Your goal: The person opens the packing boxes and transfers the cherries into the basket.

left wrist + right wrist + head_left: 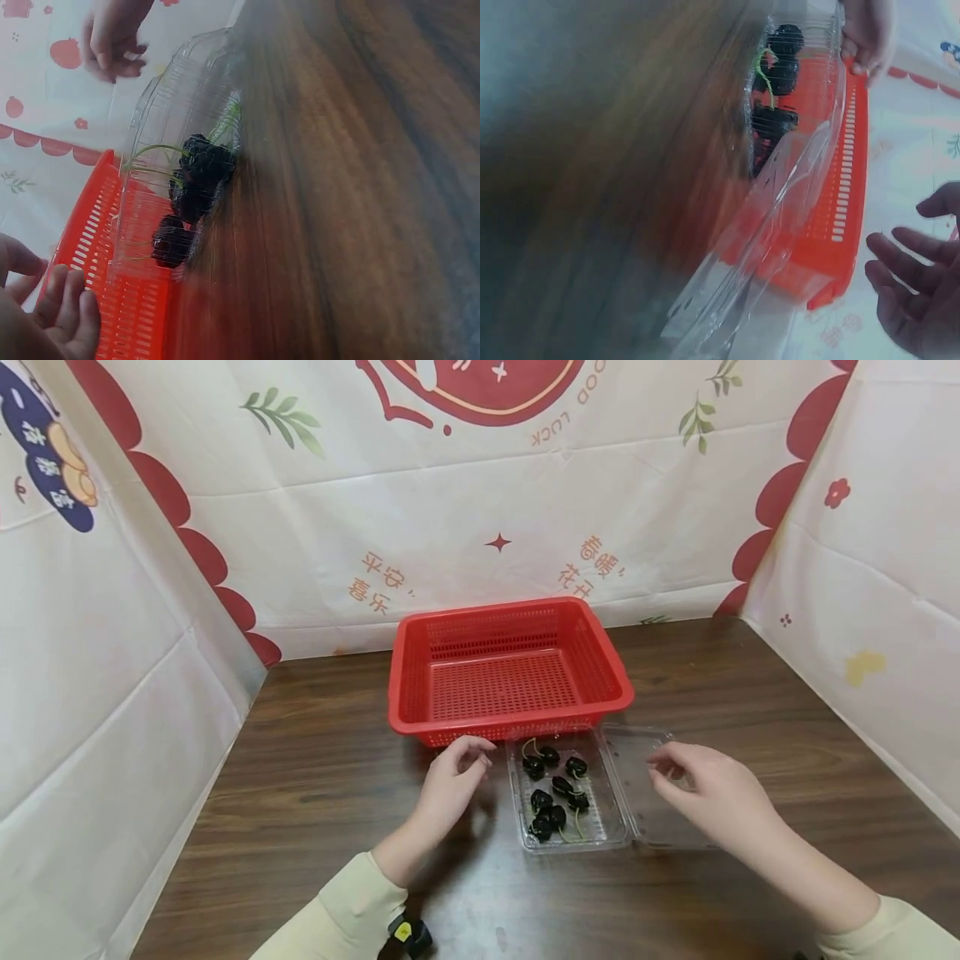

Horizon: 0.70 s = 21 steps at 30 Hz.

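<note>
A clear plastic clamshell box (534,846) lies on the table with its lid (654,818) folded out to the right. Inside the box are several black, bumpy-looking berries (541,800) with long thin green stems. My left hand (448,783) hovers just left of the box, fingers loosely bent, holding nothing. Above the lid is my right hand (712,787), its fingers relaxed and apart from the plastic in the right wrist view. Behind the box stands a red slotted basket (510,729); I see nothing inside it.
The dark wooden table (300,810) is enclosed by white printed cloth (465,510) at the back and both sides. A black strap with a yellow mark (405,932) sits by the left sleeve (348,902).
</note>
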Each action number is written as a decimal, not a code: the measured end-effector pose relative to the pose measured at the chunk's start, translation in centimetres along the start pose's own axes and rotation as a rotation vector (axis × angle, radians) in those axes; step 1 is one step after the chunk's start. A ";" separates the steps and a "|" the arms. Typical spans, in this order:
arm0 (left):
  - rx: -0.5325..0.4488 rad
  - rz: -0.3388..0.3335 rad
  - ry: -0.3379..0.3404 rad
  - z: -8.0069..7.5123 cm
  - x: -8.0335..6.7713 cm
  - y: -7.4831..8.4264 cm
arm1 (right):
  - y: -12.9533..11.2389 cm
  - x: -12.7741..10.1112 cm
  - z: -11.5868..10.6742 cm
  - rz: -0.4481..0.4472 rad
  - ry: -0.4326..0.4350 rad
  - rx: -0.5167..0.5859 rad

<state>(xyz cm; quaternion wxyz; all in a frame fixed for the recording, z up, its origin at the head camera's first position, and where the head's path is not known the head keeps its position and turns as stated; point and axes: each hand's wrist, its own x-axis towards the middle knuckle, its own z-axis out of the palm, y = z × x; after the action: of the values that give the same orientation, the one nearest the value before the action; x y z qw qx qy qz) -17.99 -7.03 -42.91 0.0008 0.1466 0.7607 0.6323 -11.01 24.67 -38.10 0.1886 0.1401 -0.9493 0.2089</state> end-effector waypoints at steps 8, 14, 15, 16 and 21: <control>0.118 0.165 0.015 -0.9 0.3 1.7 | -0.7 1.8 2.3 -0.337 -0.017 -0.084; 0.104 0.204 0.053 -2.4 1.3 3.1 | -1.2 3.0 3.2 -0.425 -0.061 -0.126; 0.112 0.206 0.058 -2.6 1.5 3.3 | -1.3 3.2 3.3 -0.435 -0.074 -0.137; 0.131 0.213 0.068 -2.9 1.7 3.4 | -1.3 3.3 3.3 -0.446 -0.085 -0.145; 0.284 0.255 0.135 -4.3 3.1 3.4 | -1.4 4.4 3.8 -0.525 -0.141 -0.194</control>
<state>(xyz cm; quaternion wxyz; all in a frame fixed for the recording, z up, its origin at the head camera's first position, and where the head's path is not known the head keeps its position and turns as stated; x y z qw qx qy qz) -21.02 -9.92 -38.23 -0.1508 0.1976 0.8160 0.5218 -15.58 20.88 -38.95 0.1821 0.3766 -0.9069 0.0509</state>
